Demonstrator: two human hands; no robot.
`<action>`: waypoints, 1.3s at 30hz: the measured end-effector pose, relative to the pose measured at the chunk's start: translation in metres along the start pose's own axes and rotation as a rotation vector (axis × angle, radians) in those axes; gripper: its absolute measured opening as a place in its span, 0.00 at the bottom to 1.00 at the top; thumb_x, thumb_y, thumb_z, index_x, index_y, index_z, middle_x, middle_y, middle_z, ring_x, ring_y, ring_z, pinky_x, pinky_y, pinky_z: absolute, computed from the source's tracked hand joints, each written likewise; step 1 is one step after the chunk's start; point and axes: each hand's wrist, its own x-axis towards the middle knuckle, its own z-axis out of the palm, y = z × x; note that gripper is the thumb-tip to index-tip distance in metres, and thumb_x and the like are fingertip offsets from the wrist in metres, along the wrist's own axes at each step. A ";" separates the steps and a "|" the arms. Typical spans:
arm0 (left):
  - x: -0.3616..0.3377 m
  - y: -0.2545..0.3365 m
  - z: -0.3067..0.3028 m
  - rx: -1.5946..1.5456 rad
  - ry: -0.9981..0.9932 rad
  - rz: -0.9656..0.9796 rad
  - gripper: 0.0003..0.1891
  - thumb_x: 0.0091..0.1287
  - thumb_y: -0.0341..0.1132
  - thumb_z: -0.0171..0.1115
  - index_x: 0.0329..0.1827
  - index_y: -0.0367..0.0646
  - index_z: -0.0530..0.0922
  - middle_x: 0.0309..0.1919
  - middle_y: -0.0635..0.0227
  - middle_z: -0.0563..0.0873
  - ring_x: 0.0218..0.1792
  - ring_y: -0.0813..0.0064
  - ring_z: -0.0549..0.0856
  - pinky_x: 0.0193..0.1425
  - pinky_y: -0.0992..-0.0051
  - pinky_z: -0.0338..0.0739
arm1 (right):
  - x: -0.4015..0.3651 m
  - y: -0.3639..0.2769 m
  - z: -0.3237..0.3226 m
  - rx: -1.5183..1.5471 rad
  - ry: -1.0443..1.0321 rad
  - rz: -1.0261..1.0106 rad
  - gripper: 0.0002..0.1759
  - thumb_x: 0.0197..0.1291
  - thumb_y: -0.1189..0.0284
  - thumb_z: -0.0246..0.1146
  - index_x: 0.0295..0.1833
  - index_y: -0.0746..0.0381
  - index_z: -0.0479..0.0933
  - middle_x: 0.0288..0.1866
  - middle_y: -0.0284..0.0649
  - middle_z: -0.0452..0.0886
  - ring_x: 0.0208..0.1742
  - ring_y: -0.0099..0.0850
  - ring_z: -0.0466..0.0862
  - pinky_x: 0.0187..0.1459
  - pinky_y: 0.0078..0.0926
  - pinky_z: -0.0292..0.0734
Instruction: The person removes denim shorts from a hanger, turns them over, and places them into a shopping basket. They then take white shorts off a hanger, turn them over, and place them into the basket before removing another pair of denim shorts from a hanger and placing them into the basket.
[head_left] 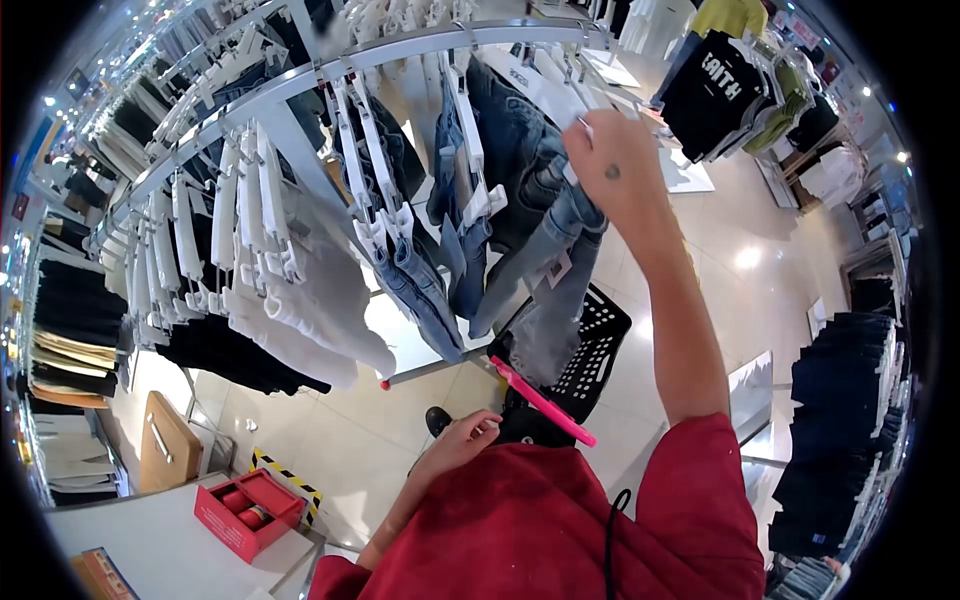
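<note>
Up at the rail, my right hand (612, 168) is closed around the top of a white hanger (584, 127). Faded blue jeans (560, 225) hang below it, with a pale tag (557, 268) on them. Low in front of my body, my left hand (465, 438) has its fingers loosely curled, and nothing shows in them. Under the jeans stands a black shopping basket (600, 345) with a pink handle (545, 402); crumpled clear plastic (545, 345) is in it. More jeans (415, 285) on white hangers hang left of my right hand.
A curved metal rail (440, 42) carries the jeans and, further left, white garments (310, 300). At lower left, a red box (248, 512) sits on a white counter (160, 545). Dark clothes (835, 430) hang at right. A black "FAITH" shirt (715, 90) hangs at the back.
</note>
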 end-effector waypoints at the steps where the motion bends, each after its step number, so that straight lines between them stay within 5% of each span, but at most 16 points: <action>1: 0.001 0.000 0.001 -0.014 0.005 0.001 0.13 0.68 0.36 0.57 0.52 0.41 0.74 0.32 0.66 0.83 0.29 0.75 0.81 0.37 0.76 0.76 | -0.007 -0.005 -0.003 0.010 0.014 0.031 0.14 0.54 0.69 0.56 0.26 0.70 0.77 0.24 0.57 0.78 0.30 0.54 0.79 0.35 0.44 0.76; 9: -0.002 0.000 0.003 0.008 -0.017 -0.044 0.13 0.69 0.37 0.56 0.51 0.40 0.74 0.30 0.65 0.82 0.28 0.76 0.81 0.36 0.77 0.75 | -0.034 0.008 0.035 0.085 0.130 0.051 0.13 0.59 0.69 0.56 0.29 0.68 0.77 0.20 0.55 0.76 0.26 0.53 0.79 0.32 0.43 0.73; 13: 0.005 0.003 0.008 -0.002 -0.012 -0.028 0.13 0.68 0.36 0.56 0.51 0.40 0.74 0.29 0.65 0.82 0.28 0.77 0.80 0.35 0.77 0.75 | -0.036 0.005 0.043 0.014 0.024 0.119 0.15 0.62 0.63 0.55 0.37 0.65 0.78 0.26 0.52 0.80 0.31 0.51 0.80 0.36 0.43 0.75; 14: 0.008 0.000 0.010 0.010 -0.031 -0.036 0.13 0.68 0.36 0.57 0.51 0.40 0.74 0.29 0.65 0.82 0.28 0.77 0.80 0.35 0.77 0.74 | -0.039 0.004 0.038 0.042 -0.052 0.145 0.18 0.63 0.59 0.54 0.46 0.63 0.76 0.34 0.53 0.82 0.35 0.52 0.81 0.39 0.44 0.76; 17: 0.014 0.000 0.017 0.039 -0.061 -0.088 0.12 0.67 0.35 0.57 0.50 0.40 0.75 0.28 0.66 0.81 0.27 0.77 0.79 0.35 0.77 0.74 | -0.062 -0.002 0.022 0.100 0.101 0.068 0.19 0.61 0.59 0.57 0.49 0.63 0.73 0.34 0.48 0.82 0.32 0.48 0.82 0.37 0.43 0.77; 19: 0.019 0.014 0.021 0.046 -0.089 -0.168 0.12 0.66 0.34 0.57 0.50 0.40 0.75 0.28 0.67 0.81 0.27 0.77 0.79 0.36 0.77 0.74 | -0.083 0.005 -0.001 0.267 0.138 0.043 0.18 0.61 0.62 0.59 0.50 0.63 0.72 0.33 0.47 0.81 0.29 0.44 0.81 0.34 0.39 0.77; 23: 0.033 0.023 0.033 0.022 0.043 -0.129 0.11 0.65 0.31 0.58 0.48 0.40 0.77 0.31 0.69 0.82 0.31 0.79 0.80 0.37 0.79 0.74 | -0.140 0.069 -0.019 0.680 0.172 0.361 0.12 0.57 0.72 0.61 0.44 0.64 0.74 0.24 0.41 0.77 0.22 0.31 0.78 0.25 0.23 0.71; 25: 0.047 0.030 0.041 0.072 0.222 -0.030 0.11 0.62 0.29 0.60 0.47 0.41 0.77 0.30 0.66 0.81 0.29 0.74 0.80 0.36 0.76 0.75 | -0.182 0.138 0.025 0.761 0.101 0.677 0.09 0.56 0.73 0.61 0.41 0.64 0.75 0.23 0.41 0.77 0.22 0.31 0.78 0.25 0.23 0.71; 27: 0.066 0.045 0.042 0.310 0.289 0.056 0.11 0.58 0.25 0.61 0.44 0.40 0.78 0.34 0.64 0.81 0.37 0.66 0.80 0.41 0.71 0.75 | -0.238 0.208 0.084 0.422 -0.242 0.777 0.10 0.56 0.70 0.60 0.42 0.63 0.75 0.27 0.43 0.80 0.26 0.35 0.80 0.29 0.29 0.74; 29: 0.094 0.054 0.045 0.417 0.239 0.170 0.10 0.57 0.26 0.62 0.42 0.40 0.78 0.35 0.64 0.81 0.40 0.62 0.79 0.47 0.67 0.73 | -0.340 0.267 0.157 0.126 -0.636 0.570 0.13 0.56 0.67 0.60 0.45 0.63 0.76 0.34 0.48 0.81 0.37 0.36 0.83 0.39 0.34 0.77; 31: 0.122 0.056 0.050 0.475 0.145 0.148 0.11 0.56 0.26 0.62 0.44 0.40 0.78 0.36 0.63 0.81 0.42 0.61 0.78 0.50 0.67 0.72 | -0.392 0.279 0.205 0.432 -0.898 0.621 0.14 0.56 0.66 0.59 0.44 0.62 0.77 0.38 0.49 0.82 0.40 0.44 0.82 0.42 0.39 0.76; 34: 0.166 0.050 0.057 0.513 -0.004 0.035 0.11 0.59 0.30 0.61 0.46 0.41 0.78 0.39 0.63 0.82 0.44 0.60 0.78 0.52 0.65 0.71 | -0.422 0.271 0.279 0.638 -0.970 0.703 0.13 0.57 0.67 0.56 0.43 0.62 0.78 0.38 0.49 0.82 0.41 0.44 0.83 0.44 0.37 0.77; 39: 0.187 0.009 0.074 0.626 0.045 -0.207 0.13 0.58 0.29 0.62 0.46 0.43 0.79 0.41 0.64 0.81 0.47 0.60 0.76 0.56 0.65 0.67 | -0.503 0.275 0.447 0.655 -0.943 0.799 0.12 0.56 0.70 0.53 0.40 0.62 0.80 0.39 0.52 0.82 0.42 0.49 0.82 0.43 0.43 0.77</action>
